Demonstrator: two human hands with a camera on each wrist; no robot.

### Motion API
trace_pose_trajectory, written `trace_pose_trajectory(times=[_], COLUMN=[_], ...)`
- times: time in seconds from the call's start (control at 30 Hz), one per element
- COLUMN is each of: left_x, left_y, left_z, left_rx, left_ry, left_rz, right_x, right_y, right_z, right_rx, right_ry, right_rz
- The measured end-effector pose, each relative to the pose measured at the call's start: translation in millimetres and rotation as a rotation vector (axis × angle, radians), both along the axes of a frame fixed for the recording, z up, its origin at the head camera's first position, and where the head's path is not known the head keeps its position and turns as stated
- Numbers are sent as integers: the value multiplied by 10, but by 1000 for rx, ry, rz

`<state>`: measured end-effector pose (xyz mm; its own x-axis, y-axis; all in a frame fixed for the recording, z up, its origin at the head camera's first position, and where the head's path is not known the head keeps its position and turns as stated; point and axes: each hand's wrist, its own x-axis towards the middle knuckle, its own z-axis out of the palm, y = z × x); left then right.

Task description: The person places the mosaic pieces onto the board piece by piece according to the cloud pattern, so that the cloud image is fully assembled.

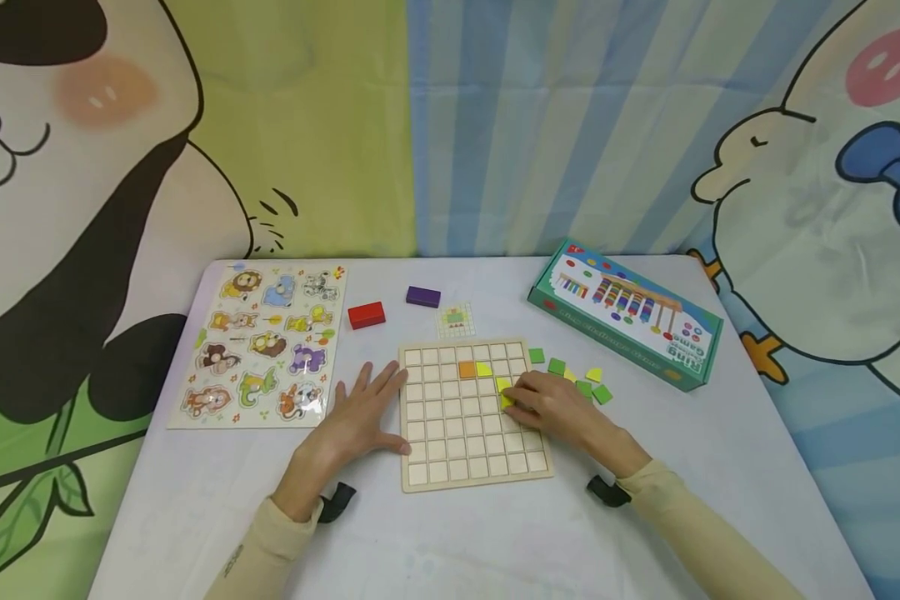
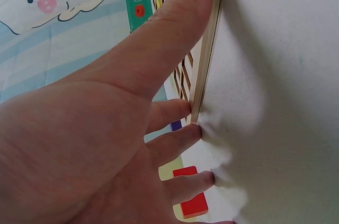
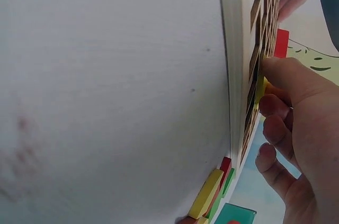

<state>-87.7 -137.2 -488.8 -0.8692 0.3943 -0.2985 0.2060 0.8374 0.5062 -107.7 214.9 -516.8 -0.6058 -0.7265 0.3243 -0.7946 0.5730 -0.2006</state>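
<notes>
The surface (image 1: pixel 495 533) is covered in white cloth. A wooden grid board (image 1: pixel 450 450) lies on it between the hands; the left hand (image 1: pixel 356 417) rests flat on the cloth against the board's left edge, and the right hand (image 1: pixel 551 408) lies over its right side. Just beyond the right hand sit loose green and yellow tiles (image 1: pixel 581 379). Farther out from that hand lies a green game box (image 1: pixel 626 312). Left of the left hand lies an animal puzzle (image 1: pixel 266 346). Beyond the board lie a red block (image 1: pixel 366 315), a purple block (image 1: pixel 423 297) and a small pattern card (image 1: pixel 456 320).
</notes>
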Motion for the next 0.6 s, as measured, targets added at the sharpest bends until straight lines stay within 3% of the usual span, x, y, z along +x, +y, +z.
trace_pose_trajectory(times=[0.6], left_x=[-1], left_y=[6], left_z=[-5], left_rx=[-5], left_ry=[3], left_rz=[3], right_x=[67], right_y=[27], right_z=[-61], right_rx=[-40], right_ry=[-16], right_rz=[-8])
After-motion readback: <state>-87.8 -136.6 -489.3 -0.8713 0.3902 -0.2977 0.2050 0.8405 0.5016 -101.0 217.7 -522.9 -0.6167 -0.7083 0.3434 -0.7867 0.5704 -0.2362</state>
